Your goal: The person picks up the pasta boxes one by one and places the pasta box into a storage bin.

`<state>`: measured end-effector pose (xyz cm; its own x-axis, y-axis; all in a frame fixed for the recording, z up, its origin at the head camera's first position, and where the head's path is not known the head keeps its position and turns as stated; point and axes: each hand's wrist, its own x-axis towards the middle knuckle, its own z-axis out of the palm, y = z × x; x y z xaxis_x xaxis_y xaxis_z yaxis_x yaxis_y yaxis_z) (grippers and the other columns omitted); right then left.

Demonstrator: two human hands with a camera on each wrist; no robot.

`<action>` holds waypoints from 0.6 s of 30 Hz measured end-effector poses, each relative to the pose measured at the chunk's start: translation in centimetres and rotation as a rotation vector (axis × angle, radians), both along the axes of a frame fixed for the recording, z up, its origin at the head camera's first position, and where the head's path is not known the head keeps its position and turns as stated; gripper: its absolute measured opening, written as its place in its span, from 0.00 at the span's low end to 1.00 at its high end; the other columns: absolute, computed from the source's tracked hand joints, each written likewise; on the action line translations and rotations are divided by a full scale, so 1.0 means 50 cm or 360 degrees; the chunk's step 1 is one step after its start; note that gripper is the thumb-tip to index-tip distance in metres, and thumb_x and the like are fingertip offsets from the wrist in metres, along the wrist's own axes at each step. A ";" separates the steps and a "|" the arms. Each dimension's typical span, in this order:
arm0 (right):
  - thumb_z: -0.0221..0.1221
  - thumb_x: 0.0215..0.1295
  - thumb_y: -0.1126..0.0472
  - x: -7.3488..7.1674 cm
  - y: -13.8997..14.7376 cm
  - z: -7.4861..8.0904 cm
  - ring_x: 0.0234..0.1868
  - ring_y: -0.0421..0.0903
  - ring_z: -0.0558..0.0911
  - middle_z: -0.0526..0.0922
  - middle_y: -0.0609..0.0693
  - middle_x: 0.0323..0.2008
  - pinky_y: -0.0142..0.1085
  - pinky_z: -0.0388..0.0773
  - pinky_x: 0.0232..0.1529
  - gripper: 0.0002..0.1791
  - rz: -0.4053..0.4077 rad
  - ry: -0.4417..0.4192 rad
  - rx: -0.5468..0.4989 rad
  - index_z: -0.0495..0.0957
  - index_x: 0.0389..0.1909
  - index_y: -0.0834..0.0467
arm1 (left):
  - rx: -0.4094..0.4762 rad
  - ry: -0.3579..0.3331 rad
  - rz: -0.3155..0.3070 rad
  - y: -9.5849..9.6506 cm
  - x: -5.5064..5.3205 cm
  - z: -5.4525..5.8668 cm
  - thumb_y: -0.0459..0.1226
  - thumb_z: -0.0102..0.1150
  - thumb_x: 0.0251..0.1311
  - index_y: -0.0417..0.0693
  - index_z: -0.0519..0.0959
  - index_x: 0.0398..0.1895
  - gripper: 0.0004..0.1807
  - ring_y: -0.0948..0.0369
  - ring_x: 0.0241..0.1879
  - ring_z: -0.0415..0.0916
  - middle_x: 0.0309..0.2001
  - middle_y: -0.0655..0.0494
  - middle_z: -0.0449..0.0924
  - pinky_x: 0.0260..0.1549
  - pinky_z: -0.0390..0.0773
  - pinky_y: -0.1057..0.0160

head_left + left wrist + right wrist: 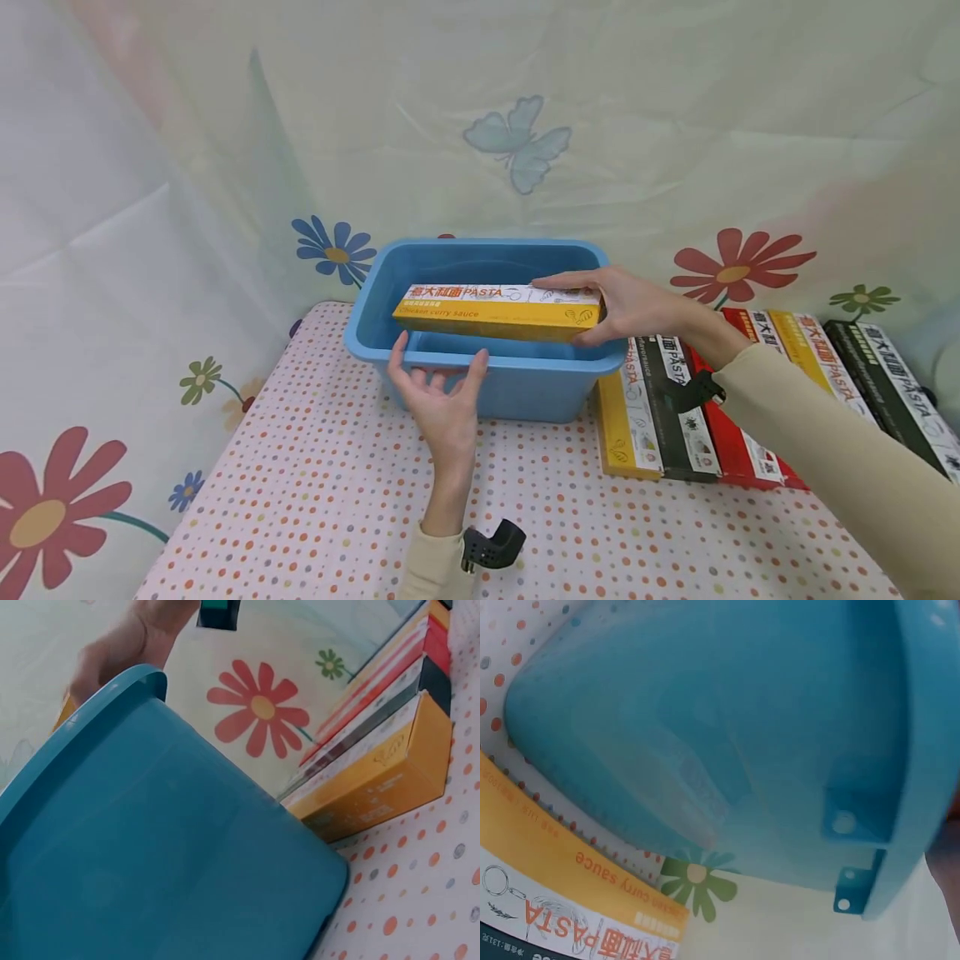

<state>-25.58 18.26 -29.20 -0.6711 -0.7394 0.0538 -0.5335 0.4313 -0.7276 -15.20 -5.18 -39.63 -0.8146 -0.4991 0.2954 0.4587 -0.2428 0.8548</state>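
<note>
Nearest: the L hand [442, 408] is at the near rim of the blue tub [528, 393]—fingers spread, outer two up over the lip, middle ones bent in under it, so it looks like a light hold. Good for steadying; best to press down, not pull, or the tub could tip.

The R hand [633, 302] pinches the R end of a yellow/white pasta box [487, 317], thumb near side, fingers far side. Box is lengthwise across the tub's mouth, approx. level; can't tell if it touches the rim. W/ only one end held, the free L end may droop—a firm pinch, box parallel to the long walls and fingers clear of the R rim should help.

Under it all, a counter [300, 475] w/ a dotted pink-white cover. To the R of the tub, a row of pasta boxes [735, 446], yellow, black & red, partly behind the R arm. Farthest: pale backdrop [360, 92], creased, w/ flowers & a blue butterfly [521, 146].
</note>
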 end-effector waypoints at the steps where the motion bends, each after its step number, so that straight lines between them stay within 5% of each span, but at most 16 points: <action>1: 0.71 0.57 0.65 -0.005 -0.004 -0.002 0.50 0.53 0.77 0.79 0.59 0.63 0.35 0.83 0.47 0.45 0.0022 -0.0012 0.0027 0.66 0.77 0.63 | 0.0004 0.0001 -0.0002 0.000 0.000 0.000 0.28 0.77 0.56 0.48 0.50 0.80 0.55 0.48 0.44 0.80 0.64 0.33 0.69 0.45 0.92 0.55; 11: 0.70 0.57 0.66 -0.034 -0.054 -0.028 0.57 0.52 0.80 0.76 0.62 0.69 0.43 0.82 0.61 0.44 0.0232 -0.0066 0.0143 0.66 0.75 0.68 | 0.0026 0.0033 -0.0026 -0.003 0.000 0.001 0.26 0.76 0.56 0.52 0.53 0.79 0.53 0.53 0.38 0.78 0.60 0.25 0.68 0.41 0.92 0.58; 18: 0.69 0.56 0.67 -0.044 -0.076 -0.039 0.58 0.52 0.80 0.76 0.62 0.69 0.43 0.82 0.58 0.42 0.0273 -0.0047 0.0212 0.67 0.74 0.69 | 0.0051 0.0014 -0.0040 -0.006 0.006 0.000 0.26 0.75 0.57 0.51 0.52 0.80 0.53 0.50 0.42 0.79 0.62 0.25 0.67 0.43 0.92 0.57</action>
<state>-27.77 14.48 -31.13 -0.5347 -0.8421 -0.0697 -0.5866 0.4293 -0.6868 -14.92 -5.49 -39.61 -0.8244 -0.4881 0.2867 0.4597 -0.2817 0.8422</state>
